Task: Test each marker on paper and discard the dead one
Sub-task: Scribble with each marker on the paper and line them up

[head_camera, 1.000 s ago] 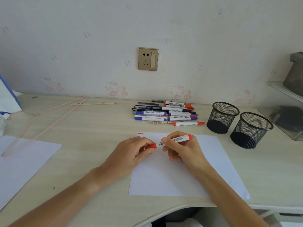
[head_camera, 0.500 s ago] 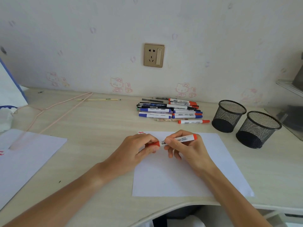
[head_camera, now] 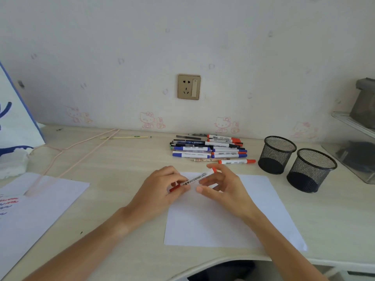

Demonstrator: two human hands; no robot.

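Half a second ago both hands pinched the red marker (head_camera: 195,178) between them; now the right hand (head_camera: 222,184) has let go, its fingers spread and loosely curved around the marker's far end without gripping it, though whether a fingertip touches the barrel cannot be told. The marker was near level before and is now tilted. Its long axis runs diagonally, with the red cap low and to the left by the left hand (head_camera: 162,186) and the orange-red tail pointing up and to the right, away from the person. The left hand grips the cap end, thumb and fingers curled around it, knuckles up. The marker is held just above the top edge of the paper (head_camera: 227,220), which lies flat on the desk (head_camera: 121,163). Both forearms reach in from the bottom edge and converge over the sheet. Behind the paper lies a pile of markers (head_camera: 209,149), and to its right stand two black mesh cups (head_camera: 277,155).
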